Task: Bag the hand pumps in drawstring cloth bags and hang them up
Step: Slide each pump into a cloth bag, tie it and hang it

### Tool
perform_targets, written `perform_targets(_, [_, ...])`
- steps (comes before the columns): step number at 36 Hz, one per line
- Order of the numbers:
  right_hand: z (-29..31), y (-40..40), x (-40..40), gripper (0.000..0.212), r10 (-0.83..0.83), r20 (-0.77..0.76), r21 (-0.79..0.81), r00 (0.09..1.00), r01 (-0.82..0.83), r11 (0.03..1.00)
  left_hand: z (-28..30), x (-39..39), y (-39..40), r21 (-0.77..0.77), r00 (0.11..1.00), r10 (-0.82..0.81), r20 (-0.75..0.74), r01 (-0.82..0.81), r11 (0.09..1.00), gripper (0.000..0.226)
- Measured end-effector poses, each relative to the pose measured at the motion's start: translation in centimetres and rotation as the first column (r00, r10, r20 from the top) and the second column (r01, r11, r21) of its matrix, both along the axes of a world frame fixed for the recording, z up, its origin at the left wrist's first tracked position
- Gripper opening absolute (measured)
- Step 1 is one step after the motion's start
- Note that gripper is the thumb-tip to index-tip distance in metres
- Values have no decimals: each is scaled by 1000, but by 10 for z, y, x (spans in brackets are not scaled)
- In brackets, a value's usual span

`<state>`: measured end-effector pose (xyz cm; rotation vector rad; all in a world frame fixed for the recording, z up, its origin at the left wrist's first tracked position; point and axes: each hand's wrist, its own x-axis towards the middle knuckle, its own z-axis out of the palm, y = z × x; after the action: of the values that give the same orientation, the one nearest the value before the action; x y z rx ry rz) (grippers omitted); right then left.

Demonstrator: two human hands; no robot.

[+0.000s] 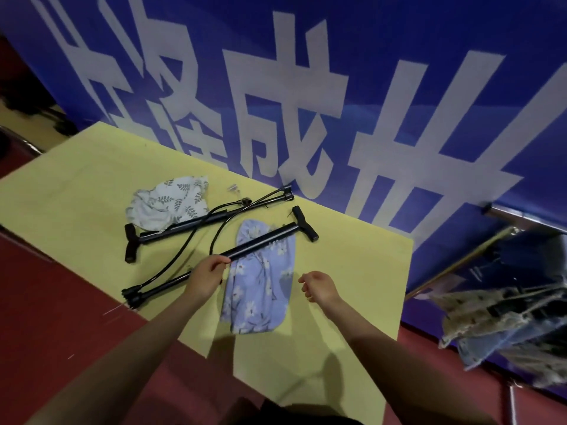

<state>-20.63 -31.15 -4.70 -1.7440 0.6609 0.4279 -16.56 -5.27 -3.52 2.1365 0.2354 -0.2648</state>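
Lying on a yellow table [76, 191] are two black pumps and two cloth bags. The near pump [260, 240] stretches slantwise across the table, with its T handle [305, 223] up near the far edge and its foot end [132, 297] down by the near edge on the left. The middle of this pump lies over the blue bag [260, 289], which has little white flowers on it and lies flat and crumpled, reaching toward the person. The left hand [205, 279] has its fingers curled around the tube of the near pump, just left of the blue bag, and its thumb and fingertips pinch the tube. The right hand [319, 285] floats above the table just to the right of the blue bag. Its fingers are loosely curled and it holds nothing. The far pump [184, 223] lies farther back, with its T handle [130, 243] on the left and its foot end [287, 191] by the far edge. Thin black hoses [196, 237] curve between the two pumps. The white bag [170, 202], with gray leaves printed on it, sits bunched up behind the far pump and touches it. A big blue banner [399, 72] with large white letters stands behind the table. On the right, more flowery cloth bags [503, 329] hang from a rack [466, 256], but they are blurry. The floor [46, 302] is dark red.
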Motion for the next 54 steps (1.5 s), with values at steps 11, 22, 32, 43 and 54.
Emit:
perform_targets(11, [-30,46,41,58,39,-161,-315,986,-88,945,-43,84,22,566,857,-490,-157,485,667,31])
perform_targets(22, [-26,110,51,13,-177,-239,-350,955,85,933,-63,126,34,411,605,-677,-419,791,454,33])
perform_targets(32, [21,123,44,19,-587,89,-50,804,593,804,-57,134,56,215,599,-765,-236,800,560,38])
perform_targets(43, [31,105,22,31,-669,62,-10,741,670,742,-49,108,49,208,650,-740,-175,759,617,37])
perform_targets(54, [32,80,-22,32,-722,-25,17,691,723,691,-51,67,32,248,659,-743,-122,745,620,41])
